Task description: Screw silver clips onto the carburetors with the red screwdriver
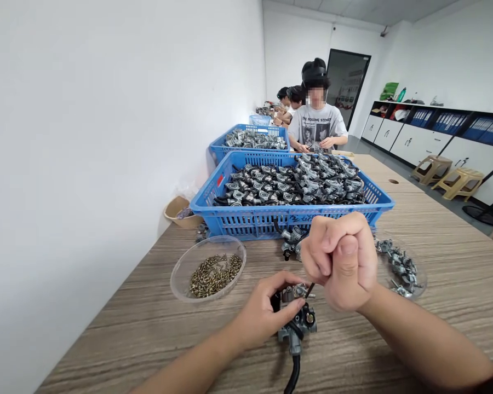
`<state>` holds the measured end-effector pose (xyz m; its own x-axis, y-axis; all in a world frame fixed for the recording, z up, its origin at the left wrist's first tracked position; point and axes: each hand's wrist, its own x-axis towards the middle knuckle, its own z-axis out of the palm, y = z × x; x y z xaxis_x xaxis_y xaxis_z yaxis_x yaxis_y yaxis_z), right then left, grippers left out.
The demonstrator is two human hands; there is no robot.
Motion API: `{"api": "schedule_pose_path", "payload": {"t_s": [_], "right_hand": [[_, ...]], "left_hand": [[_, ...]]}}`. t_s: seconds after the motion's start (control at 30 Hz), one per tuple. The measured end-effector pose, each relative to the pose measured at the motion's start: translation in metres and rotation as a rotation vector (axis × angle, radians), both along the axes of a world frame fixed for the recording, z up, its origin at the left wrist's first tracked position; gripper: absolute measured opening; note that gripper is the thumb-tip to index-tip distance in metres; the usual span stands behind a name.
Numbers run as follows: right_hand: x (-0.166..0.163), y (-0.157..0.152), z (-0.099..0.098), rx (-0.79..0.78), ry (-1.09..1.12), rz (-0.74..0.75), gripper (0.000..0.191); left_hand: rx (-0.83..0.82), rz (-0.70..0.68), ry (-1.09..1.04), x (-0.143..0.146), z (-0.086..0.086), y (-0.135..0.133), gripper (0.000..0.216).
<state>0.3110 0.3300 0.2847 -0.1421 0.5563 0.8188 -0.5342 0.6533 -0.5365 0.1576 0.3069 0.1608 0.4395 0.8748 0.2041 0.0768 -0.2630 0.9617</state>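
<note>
Work on the metal assembly (296, 332) looked to be partway through: it lay on the bench (148, 328) directly before the person, with the left hand (261, 306) gripping its upper end between thumb and fingers. The right hand (340, 260) was closed in a fist around a tool whose handle it hid; only a thin dark shank (310, 289) showed, slanting down to the assembly beside the left thumb. Whether its tip sat in a screw could not be told. Plenty of brass-coloured screws (216, 276) remained in the clear tub (179, 276), and small metal parts (400, 268) lay in a dish on the right. The blue crate (246, 223) was heaped with similar units (279, 183), though whether those were finished or waiting was unclear; another unit stood just in front of it, partly behind the right hand. The assembly itself was dull silver-grey with black fittings, one brass-coloured piece (310, 318) on its right side, and a black hose (296, 375) trailing from its near end.
</note>
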Motion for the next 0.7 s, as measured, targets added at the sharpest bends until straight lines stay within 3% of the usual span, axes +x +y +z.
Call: {"api": "schedule_pose_path", "payload": {"t_s": [0.3,0.7], "right_hand": [[0.0003,0.0019,-0.0076,0.046,0.025,0.069,0.013],[-0.0036,-0.0034,-0.0043,0.058,0.046,0.015,0.015]], "left_hand": [[-0.006,0.005,-0.005,0.001,0.0027,-0.0009,0.028],[0.021,0.016,-0.025,0.0016,0.0036,-0.0012,0.026]]}}
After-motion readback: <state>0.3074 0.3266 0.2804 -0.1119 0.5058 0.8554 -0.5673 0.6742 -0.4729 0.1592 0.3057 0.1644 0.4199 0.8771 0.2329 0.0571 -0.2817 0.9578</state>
